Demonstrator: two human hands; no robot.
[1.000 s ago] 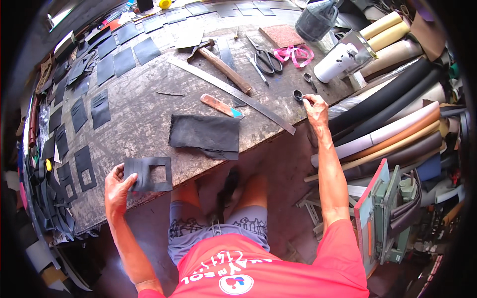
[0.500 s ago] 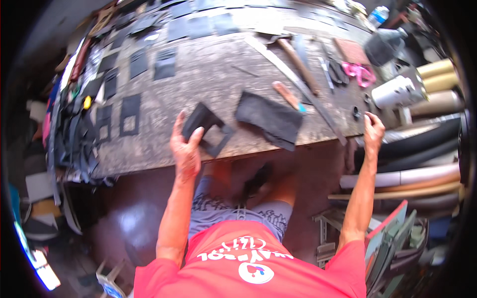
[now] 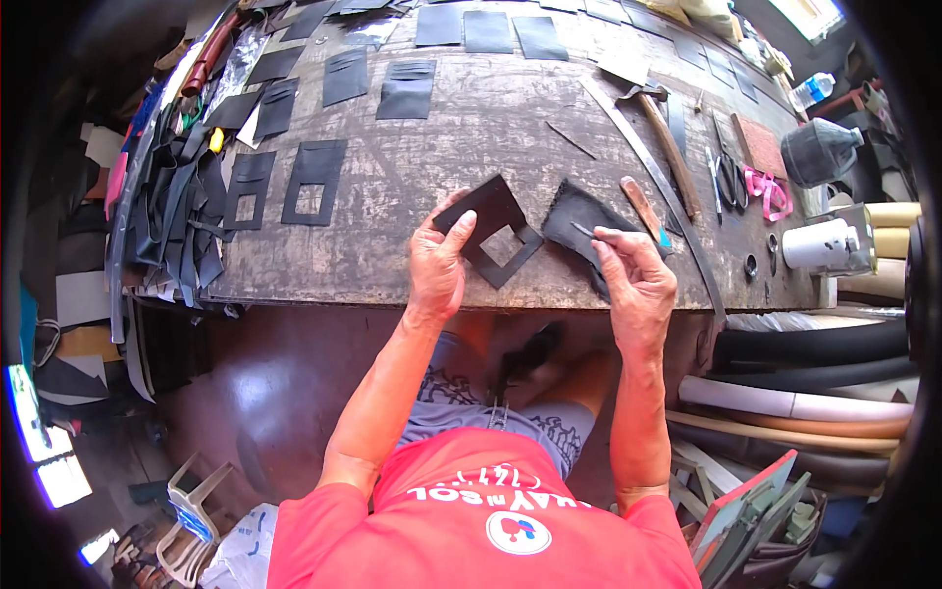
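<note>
My left hand [image 3: 439,257] grips a black leather piece [image 3: 488,208] with a square window cut in it, thumb on top, above the table's front edge. My right hand [image 3: 640,280] pinches a slim pointed tool [image 3: 583,231]; its pale tip points left toward that piece without touching it. Just behind the right fingers lies a dark, rough-edged cloth-like pad [image 3: 579,211], partly covered by the hand. Two similar windowed black pieces, one [image 3: 312,162] fully in sight and another [image 3: 249,187] beside it, lie flat to the left.
Right of my hands lie a wooden-handled knife [image 3: 643,206], a long metal strip [image 3: 677,191], a hammer [image 3: 672,152], black scissors [image 3: 729,177] and a small round black container [image 3: 751,266]. Dark strips [image 3: 157,216] pile at the left edge. Rolls of material [image 3: 795,401] stack below right.
My right hand has come left from beside the small round container to near the windowed leather, now showing a slim tool. My left hand has raised and tilted the leather; the view has shifted.
</note>
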